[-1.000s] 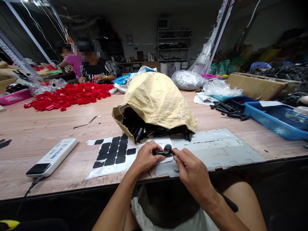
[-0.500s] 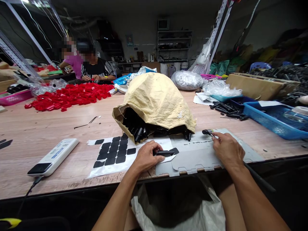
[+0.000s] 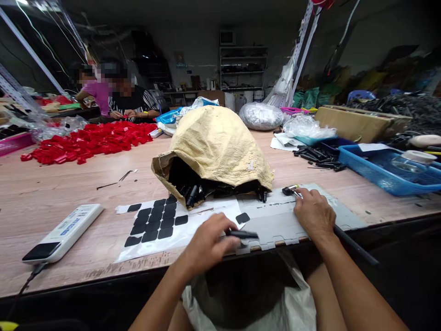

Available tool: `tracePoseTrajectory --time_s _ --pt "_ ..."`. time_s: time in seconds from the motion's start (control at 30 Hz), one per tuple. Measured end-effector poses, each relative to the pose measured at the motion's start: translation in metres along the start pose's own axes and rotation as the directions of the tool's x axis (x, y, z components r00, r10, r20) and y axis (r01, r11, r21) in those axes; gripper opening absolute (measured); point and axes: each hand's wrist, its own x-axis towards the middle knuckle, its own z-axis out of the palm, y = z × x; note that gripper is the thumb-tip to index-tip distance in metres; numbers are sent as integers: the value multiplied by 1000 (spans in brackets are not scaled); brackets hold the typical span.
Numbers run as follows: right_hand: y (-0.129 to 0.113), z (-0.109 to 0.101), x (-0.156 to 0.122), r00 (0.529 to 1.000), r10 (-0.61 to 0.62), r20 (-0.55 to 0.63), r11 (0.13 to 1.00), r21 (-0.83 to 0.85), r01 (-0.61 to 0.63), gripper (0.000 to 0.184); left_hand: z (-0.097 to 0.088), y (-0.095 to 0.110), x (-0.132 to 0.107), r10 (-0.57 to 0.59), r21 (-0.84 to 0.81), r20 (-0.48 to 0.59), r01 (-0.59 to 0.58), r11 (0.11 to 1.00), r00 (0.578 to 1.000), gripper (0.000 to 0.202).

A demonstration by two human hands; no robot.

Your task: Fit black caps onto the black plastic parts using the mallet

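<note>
My left hand [image 3: 212, 241] is closed on a black tube-shaped part [image 3: 243, 234], blurred by motion near the table's front edge. My right hand [image 3: 315, 214] grips a hammer-like tool [image 3: 356, 246]; its dark head rests over a grey board [image 3: 275, 216] and its black handle sticks out behind the hand. Between the hands, one black rounded square pad [image 3: 243, 218] lies at the right end of a white sheet [image 3: 188, 234]. More black pads [image 3: 156, 218] sit in rows on that sheet. A yellow woven sack [image 3: 217, 142] lies behind, its mouth showing black parts [image 3: 193, 195].
A white power strip-like device [image 3: 65, 232] with a cable is at left. Red pieces [image 3: 89, 138] are heaped behind it, near two seated people. Black parts [image 3: 319, 156] and a blue basket [image 3: 389, 172] stand right. A pale sack [image 3: 251, 299] hangs open below the table edge.
My left hand has moved the black part nearer the table edge, away from the loose pad, which now shows fully. My right hand keeps its grip. The view has shifted slightly.
</note>
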Motion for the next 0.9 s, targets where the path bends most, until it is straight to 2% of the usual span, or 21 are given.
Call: tracePoseTrajectory --time_s 0.07,0.1,0.13,0.2,0.27,0.37,0.4,0.43,0.5,0.57,0.63,0.7,0.73,0.77,0.8,0.83,0.87,0.9 --pt "1 1 0 1000 -4 -1 1000 -14 4 30 10 21 -19 32 -60 180 -21 998 983 13" --pt "1 2 0 1000 -8 -2 1000 -19 8 30 17 28 -27 18 -57 279 -2 998 960 14" --pt "1 3 0 1000 -12 -6 1000 -24 12 30 27 32 -34 -20 -18 373 28 999 928 14" --pt "1 4 0 1000 -20 -16 999 -29 20 30 50 29 -41 -162 169 492 89 982 856 15" --pt "2 4 -1 999 -23 -22 999 -31 23 30 78 16 -41 -348 409 541 122 904 766 21" --pt "1 3 -1 999 -26 -25 999 -30 25 30 115 -7 -37 -550 609 598 117 785 583 34" --pt "1 3 -1 999 -27 -26 999 -29 26 29 125 -13 -36 -576 628 609 112 770 546 37" --pt "1 3 -1 999 -29 -26 999 -30 28 29 133 -18 -37 -581 632 612 110 767 536 39" --pt "1 3 -1 999 -30 -27 999 -33 29 29 139 -23 -41 -558 624 604 99 775 568 42" --pt "1 4 -1 999 -29 -27 999 -37 28 29 133 -19 -45 -513 593 613 79 801 601 41" --pt "1 5 -1 999 -28 -25 999 -38 27 28 113 -8 -46 -428 508 639 67 859 640 41" --pt "2 6 -1 999 -29 -26 999 -40 28 28 82 8 -43 -301 366 611 77 928 732 36" --pt "2 6 -1 999 -29 -27 999 -43 28 28 64 16 -40 -233 285 547 82 955 804 31" --pt "2 6 -1 999 -30 -29 999 -44 29 29 45 23 -35 -216 253 455 107 962 864 23" --pt "2 6 -1 999 -29 -31 999 -45 28 29 27 27 -29 -221 259 333 136 956 917 16" --pt "2 6 -1 999 -28 -32 999 -43 26 29 10 30 -22 -261 316 151 204 927 953 14" --pt "2 6 -2 999 -26 -32 999 -40 25 29 -5 29 -15 -296 378 -56 295 878 954 16" --pt "1 6 -1 999 -24 -30 999 -36 23 29 -18 26 -7 -305 422 -254 389 819 918 20"
